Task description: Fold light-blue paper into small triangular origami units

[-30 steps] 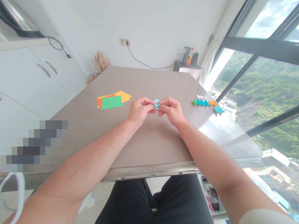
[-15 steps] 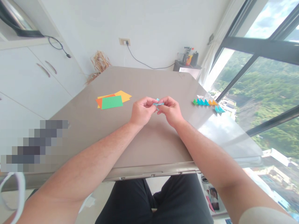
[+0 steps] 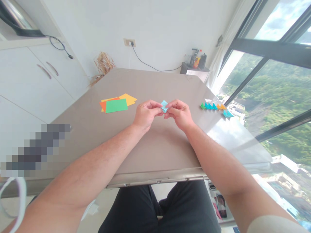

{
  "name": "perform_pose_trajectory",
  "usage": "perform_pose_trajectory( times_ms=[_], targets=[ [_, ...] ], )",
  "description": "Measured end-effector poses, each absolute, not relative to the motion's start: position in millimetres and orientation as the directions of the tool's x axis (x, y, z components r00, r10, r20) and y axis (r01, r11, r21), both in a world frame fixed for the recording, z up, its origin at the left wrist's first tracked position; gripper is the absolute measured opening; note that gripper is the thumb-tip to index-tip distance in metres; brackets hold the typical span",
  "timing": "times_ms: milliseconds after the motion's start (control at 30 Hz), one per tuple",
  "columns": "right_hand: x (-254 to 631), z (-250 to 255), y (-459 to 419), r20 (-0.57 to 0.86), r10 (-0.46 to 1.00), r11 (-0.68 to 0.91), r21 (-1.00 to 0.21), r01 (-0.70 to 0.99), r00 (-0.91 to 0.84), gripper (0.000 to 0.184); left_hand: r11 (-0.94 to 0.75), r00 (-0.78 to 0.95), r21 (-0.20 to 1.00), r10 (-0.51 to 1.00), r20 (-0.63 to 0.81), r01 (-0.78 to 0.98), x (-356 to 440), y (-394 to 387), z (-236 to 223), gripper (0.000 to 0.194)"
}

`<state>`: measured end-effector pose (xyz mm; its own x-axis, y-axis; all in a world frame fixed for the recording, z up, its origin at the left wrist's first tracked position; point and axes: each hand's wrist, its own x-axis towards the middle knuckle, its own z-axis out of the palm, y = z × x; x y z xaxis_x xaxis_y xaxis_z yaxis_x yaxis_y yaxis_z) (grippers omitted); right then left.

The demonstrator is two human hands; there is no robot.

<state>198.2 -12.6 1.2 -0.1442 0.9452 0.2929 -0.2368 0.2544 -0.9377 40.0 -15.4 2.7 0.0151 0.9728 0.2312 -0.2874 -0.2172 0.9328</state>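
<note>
A small folded piece of light blue paper (image 3: pixel 164 104) is held above the middle of the table, spread into a diamond shape. My left hand (image 3: pixel 148 114) pinches its left corner between thumb and fingers. At the opposite corner, my right hand (image 3: pixel 178 112) grips the paper the same way. The fingertips cover both side corners. To the left lie loose paper sheets, with a green sheet (image 3: pixel 116 105) on top of orange and yellow ones. Off to the right stands a row of small folded paper boats (image 3: pixel 211 106) in green, blue and orange, with larger blue ones (image 3: pixel 228 114) nearer me.
The brown-grey table (image 3: pixel 155 152) has its front edge just above my legs. A window (image 3: pixel 274 81) runs along the right side. At the back right, a small cabinet (image 3: pixel 194 68) carries bottles. A blurred-out patch (image 3: pixel 36 149) covers something at the left.
The blue paper has opened out from a thin, edge-on shape into a visible diamond. My hands have moved slightly apart, both still pinching it.
</note>
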Motion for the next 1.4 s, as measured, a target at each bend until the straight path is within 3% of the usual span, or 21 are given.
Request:
perform_pose_trajectory(
  times_ms=[233,367,467,633,800,1400],
  targets=[
    [198.7,2.8,-16.3,0.257,0.957,0.234,-0.958,-0.163,-0.137,0.007,-0.212,0.035,0.958,0.974,0.222,-0.192,35.6,-15.9,4.3,0.010],
    [198.2,2.2,-17.9,0.291,0.947,0.280,-0.955,-0.100,-0.133,0.007,-0.176,0.023,0.975,0.983,0.181,-0.138,34.0,-13.9,2.8,0.031],
    [198.5,0.5,-17.1,0.320,0.939,0.311,-0.946,-0.088,-0.123,0.008,-0.095,0.074,0.991,0.992,0.103,-0.098,32.8,-11.9,2.0,0.032],
    [198.0,-0.1,-14.2,0.287,0.956,0.282,-0.956,-0.080,-0.056,0.032,-0.178,0.036,0.980,0.983,0.181,-0.086,33.8,-14.0,3.5,0.026],
    [199.7,-0.4,-11.9,0.196,0.979,0.197,-0.980,-0.003,-0.055,0.026,-0.202,-0.003,0.977,0.979,0.202,-0.071,35.3,-16.8,5.7,0.022],
    [196.5,-1.7,-14.2,0.256,0.962,0.265,-0.959,0.102,-0.092,0.030,-0.235,0.078,0.971,0.968,0.238,-0.047,32.5,-13.5,0.0,0.023]
  ],
)
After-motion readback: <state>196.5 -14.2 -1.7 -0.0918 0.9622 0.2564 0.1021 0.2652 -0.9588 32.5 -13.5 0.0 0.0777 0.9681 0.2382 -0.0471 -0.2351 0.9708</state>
